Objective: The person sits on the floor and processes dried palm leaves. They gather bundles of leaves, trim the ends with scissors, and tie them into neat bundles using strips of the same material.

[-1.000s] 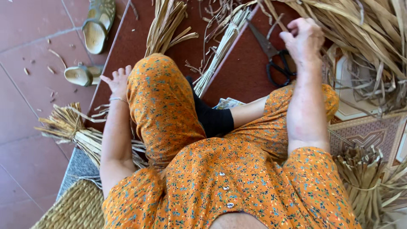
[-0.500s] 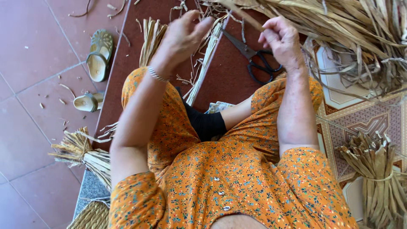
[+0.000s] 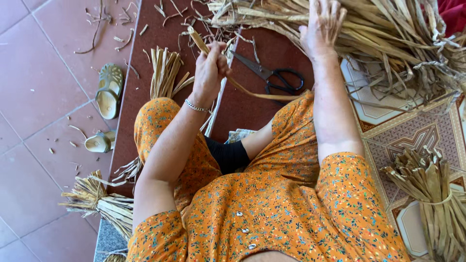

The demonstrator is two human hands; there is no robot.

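A dried leaf strip (image 3: 242, 87) is gripped in the closed left hand (image 3: 209, 68), while the spread right hand (image 3: 323, 24) is laid on the leaf pile (image 3: 388, 29).

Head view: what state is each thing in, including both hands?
Left hand: closed around a dried leaf strip.
Right hand: fingers spread, resting on the loose leaf pile.
Scissors: lying on the mat, blades shut.
Tied bundle: bound, lying on the patterned floor.
Sandals: off, on the tiles.

A single head-worn view is given, aimed steeply down from close above the lap; the scissors (image 3: 272, 77) are seen beyond the knees, near the frame's top.
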